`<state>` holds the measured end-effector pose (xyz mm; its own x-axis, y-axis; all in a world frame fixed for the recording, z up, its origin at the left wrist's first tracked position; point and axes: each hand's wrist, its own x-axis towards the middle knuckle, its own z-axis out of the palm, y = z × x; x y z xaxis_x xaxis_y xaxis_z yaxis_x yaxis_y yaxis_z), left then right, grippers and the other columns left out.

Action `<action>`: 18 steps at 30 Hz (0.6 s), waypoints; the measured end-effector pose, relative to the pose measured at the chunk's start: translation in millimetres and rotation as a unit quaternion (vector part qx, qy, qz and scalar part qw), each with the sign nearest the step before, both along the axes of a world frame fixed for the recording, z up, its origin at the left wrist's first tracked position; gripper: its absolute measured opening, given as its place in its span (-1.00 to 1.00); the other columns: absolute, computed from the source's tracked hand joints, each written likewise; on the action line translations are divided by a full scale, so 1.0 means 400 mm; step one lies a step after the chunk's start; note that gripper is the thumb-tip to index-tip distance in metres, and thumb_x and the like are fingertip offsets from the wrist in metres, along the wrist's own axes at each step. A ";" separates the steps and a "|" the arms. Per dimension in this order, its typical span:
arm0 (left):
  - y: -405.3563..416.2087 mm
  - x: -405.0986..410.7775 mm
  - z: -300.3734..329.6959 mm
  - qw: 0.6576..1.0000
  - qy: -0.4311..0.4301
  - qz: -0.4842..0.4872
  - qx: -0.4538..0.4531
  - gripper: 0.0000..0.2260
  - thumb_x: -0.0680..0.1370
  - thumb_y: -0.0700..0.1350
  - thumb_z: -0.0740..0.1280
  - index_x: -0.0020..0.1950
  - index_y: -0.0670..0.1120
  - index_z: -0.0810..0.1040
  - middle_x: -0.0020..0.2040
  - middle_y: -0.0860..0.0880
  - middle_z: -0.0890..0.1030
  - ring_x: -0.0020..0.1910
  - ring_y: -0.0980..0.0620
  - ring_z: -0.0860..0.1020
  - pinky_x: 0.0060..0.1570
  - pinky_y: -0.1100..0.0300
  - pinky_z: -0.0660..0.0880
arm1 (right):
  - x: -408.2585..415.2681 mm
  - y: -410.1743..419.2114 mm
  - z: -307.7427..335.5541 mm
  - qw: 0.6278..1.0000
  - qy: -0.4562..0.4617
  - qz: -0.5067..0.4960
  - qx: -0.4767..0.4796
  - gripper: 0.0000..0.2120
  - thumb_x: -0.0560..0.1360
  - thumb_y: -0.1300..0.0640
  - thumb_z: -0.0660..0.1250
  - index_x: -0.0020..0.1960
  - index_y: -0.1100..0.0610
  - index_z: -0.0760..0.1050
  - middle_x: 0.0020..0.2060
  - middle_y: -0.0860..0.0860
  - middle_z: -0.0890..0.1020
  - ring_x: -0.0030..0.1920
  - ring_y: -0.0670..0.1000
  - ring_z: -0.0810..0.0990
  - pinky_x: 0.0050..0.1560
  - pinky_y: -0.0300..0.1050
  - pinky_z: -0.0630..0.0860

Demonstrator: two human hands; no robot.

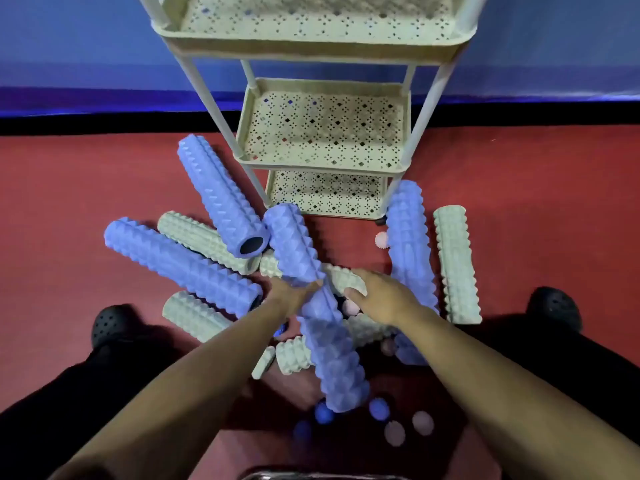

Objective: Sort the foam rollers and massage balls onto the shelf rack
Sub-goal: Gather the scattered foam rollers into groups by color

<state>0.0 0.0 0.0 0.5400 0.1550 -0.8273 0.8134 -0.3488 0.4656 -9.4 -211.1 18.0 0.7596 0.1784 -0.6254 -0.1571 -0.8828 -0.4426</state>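
Note:
A pale three-tier perforated shelf rack [322, 165] stands on the red floor ahead, all tiers bare. Before it lies a heap of several ridged foam rollers, blue and pale green. My left hand [292, 296] is closed around the lower end of a blue roller [294, 242] that tilts up toward the rack. My right hand [377, 294] curls over the end of a pale green roller [343, 279] in the middle of the heap. Another blue roller [334, 358] lies across between my forearms. Blue massage balls [323, 413] and pink massage balls [422, 422] lie close to me.
A pink spiky ball [381, 240] sits by the rack's right foot, beside a blue roller [410, 251] and a green roller [457, 265]. My black shoes [110, 323] [554, 306] flank the heap. A blue wall [86, 46] rises behind the rack.

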 end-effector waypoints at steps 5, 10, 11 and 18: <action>-0.028 -0.019 -0.059 0.999 0.031 0.037 0.010 -0.24 0.40 0.15 0.57 0.33 -0.25 0.28 0.07 -0.22 0.54 -0.04 -0.14 0.55 -0.10 0.00 0.52 | -0.008 -0.014 -0.041 1.000 -0.004 -0.027 0.009 -0.42 0.61 -0.26 0.18 0.57 -0.11 0.22 0.49 -0.01 0.42 0.45 0.09 0.42 0.32 0.00 0.40; -0.023 -0.046 -0.058 0.998 0.023 0.035 -0.051 -0.38 0.35 0.19 0.59 0.18 -0.17 0.47 -0.06 -0.05 0.65 -0.10 -0.08 0.67 -0.22 0.07 0.64 | -0.019 -0.018 -0.041 0.997 0.001 -0.055 0.057 -0.44 0.60 -0.25 0.21 0.56 -0.14 0.25 0.48 -0.06 0.43 0.44 0.04 0.43 0.30 -0.07 0.37; -0.025 -0.049 -0.047 0.996 0.019 0.033 -0.075 -0.43 0.35 0.19 0.59 0.16 -0.13 0.53 -0.05 -0.05 0.70 -0.09 -0.07 0.70 -0.17 0.03 0.67 | -0.019 -0.017 -0.033 0.995 0.008 -0.068 0.074 -0.43 0.60 -0.25 0.22 0.56 -0.12 0.25 0.48 -0.06 0.43 0.44 0.03 0.43 0.32 -0.08 0.37; -0.074 -0.070 0.096 0.987 0.049 -0.050 -0.145 -0.24 0.19 0.41 0.57 0.24 -0.01 0.59 0.11 -0.06 0.71 0.07 -0.12 0.70 -0.01 -0.04 0.67 | -0.035 -0.035 0.060 0.964 0.044 -0.192 0.178 -0.45 0.60 -0.26 0.22 0.49 -0.01 0.36 0.21 -0.12 0.56 0.25 -0.04 0.55 0.16 -0.14 0.45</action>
